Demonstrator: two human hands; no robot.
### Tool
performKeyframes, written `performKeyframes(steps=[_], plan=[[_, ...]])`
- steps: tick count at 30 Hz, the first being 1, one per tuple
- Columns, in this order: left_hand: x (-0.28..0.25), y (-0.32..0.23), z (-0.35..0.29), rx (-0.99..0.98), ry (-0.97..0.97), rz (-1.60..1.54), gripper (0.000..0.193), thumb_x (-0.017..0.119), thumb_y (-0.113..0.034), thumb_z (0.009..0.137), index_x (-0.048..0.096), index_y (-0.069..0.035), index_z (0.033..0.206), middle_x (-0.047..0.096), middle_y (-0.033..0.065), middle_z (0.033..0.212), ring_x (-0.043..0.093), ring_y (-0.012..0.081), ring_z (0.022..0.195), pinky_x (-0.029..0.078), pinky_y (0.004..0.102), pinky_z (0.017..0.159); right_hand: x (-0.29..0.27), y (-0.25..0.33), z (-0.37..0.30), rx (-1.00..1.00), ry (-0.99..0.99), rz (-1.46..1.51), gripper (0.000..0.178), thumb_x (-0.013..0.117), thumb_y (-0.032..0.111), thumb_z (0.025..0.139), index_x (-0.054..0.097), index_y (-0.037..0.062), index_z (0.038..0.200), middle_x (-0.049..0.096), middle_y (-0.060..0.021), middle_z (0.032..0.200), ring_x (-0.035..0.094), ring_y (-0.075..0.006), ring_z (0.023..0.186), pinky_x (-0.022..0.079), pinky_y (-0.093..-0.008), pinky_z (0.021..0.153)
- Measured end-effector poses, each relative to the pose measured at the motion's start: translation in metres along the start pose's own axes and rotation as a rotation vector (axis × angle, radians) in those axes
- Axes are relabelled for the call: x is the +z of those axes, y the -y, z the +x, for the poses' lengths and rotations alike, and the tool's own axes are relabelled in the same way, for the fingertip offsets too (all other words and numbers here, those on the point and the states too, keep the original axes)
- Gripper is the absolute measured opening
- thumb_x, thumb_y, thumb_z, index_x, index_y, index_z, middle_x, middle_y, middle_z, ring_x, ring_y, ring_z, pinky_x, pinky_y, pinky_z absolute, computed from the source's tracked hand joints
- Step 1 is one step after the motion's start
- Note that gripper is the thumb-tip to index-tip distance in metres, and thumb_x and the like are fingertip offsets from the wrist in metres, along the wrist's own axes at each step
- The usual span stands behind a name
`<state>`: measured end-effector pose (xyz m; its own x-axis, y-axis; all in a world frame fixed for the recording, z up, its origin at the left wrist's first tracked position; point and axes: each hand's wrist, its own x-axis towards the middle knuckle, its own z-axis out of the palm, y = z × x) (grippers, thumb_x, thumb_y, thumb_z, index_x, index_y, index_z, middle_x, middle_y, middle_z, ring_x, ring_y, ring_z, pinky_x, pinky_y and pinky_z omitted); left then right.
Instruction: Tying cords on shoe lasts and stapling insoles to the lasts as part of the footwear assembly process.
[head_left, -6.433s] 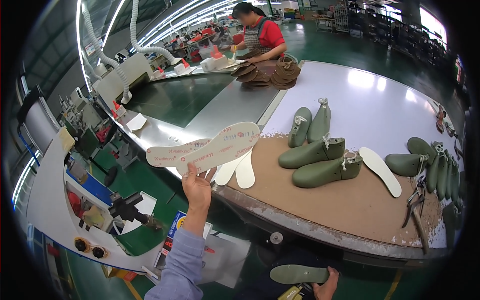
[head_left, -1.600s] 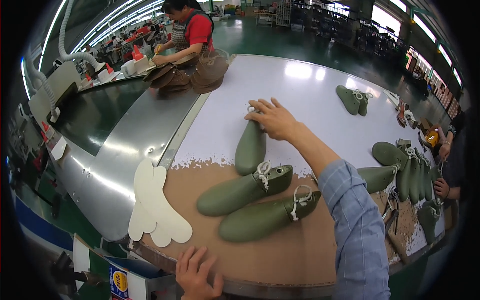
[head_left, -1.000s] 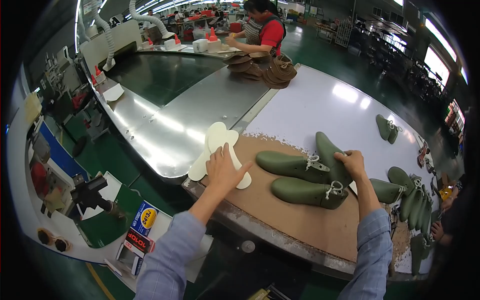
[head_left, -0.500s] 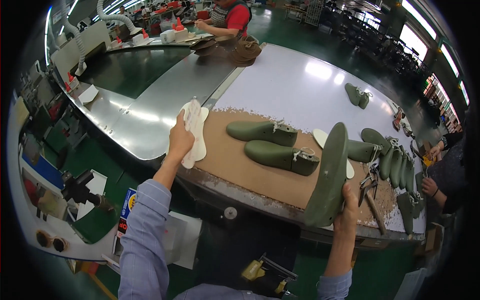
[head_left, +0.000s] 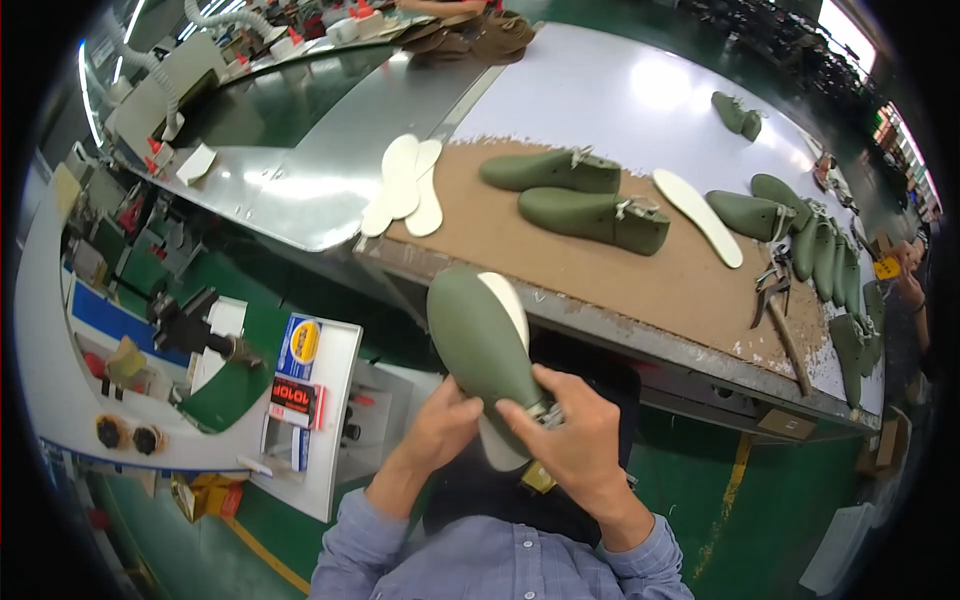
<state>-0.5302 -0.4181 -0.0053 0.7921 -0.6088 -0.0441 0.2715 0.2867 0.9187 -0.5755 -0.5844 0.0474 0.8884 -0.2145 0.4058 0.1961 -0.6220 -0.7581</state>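
In front of my chest I hold a green shoe last (head_left: 470, 335), its rounded top facing me and its toe pointing away. A white insole (head_left: 507, 300) lies behind it, out of line, showing along the right side and below the heel end. My right hand (head_left: 575, 430) is closed around the last's heel end, near its string. My left hand (head_left: 440, 425) closes on the lower left side, where the insole and last meet; its fingers are partly hidden behind them. Several white insoles (head_left: 400, 175) overlap at the board's left end.
On the brown board (head_left: 450, 260) lie two green lasts (head_left: 595, 218), a single insole (head_left: 698, 215), pincers (head_left: 770, 285) and a hammer (head_left: 790, 345). More lasts (head_left: 825, 255) stand at right, near another person's hand (head_left: 910, 275). A white shelf with small boxes (head_left: 300, 345) stands at left.
Both hands have come together toward my body, bringing the last and the insole against each other. The last has turned, and my view has tilted downward.
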Motion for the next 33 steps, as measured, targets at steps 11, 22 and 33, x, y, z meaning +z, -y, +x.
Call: performKeyframes(steps=[11, 22, 33], plan=[[0.026, 0.070, 0.012, -0.154, -0.183, -0.428, 0.073, 0.067, -0.043, 0.079, 0.039, -0.006, 0.135, 0.051, 0.0074, 0.123, 0.051, 0.0190, 0.112, 0.043, 0.0345, 0.096, -0.011, -0.099, -0.083, 0.741, 0.501, 1.093, 0.077, 0.076, 0.029, 0.079, 0.037, 0.0018, 0.139, 0.042, -0.0106, 0.138, 0.044, -0.0215, 0.125, 0.033, -0.0346, 0.106], [0.043, 0.152, 0.090, 0.340, 0.389, 1.392, 0.078, 0.065, -0.050, 0.079, 0.043, -0.002, 0.135, 0.050, 0.0148, 0.133, 0.050, 0.0345, 0.114, 0.038, 0.0477, 0.095, -0.021, -0.201, -0.080, -0.072, 0.425, -0.326, 0.047, 0.078, 0.011, 0.062, 0.057, 0.0093, 0.104, 0.053, -0.0149, 0.115, 0.054, -0.0336, 0.100, 0.046, -0.0432, 0.083], [0.061, 0.146, 0.104, 0.428, 0.598, 1.638, 0.066, 0.068, -0.048, 0.077, 0.052, -0.008, 0.128, 0.055, 0.0123, 0.126, 0.048, 0.0318, 0.116, 0.035, 0.0466, 0.095, 0.011, -0.126, -0.205, 0.321, 0.471, -0.371, 0.052, 0.069, 0.025, 0.077, 0.052, 0.0052, 0.122, 0.060, -0.0097, 0.087, 0.058, -0.0256, 0.088, 0.047, -0.0368, 0.075]])
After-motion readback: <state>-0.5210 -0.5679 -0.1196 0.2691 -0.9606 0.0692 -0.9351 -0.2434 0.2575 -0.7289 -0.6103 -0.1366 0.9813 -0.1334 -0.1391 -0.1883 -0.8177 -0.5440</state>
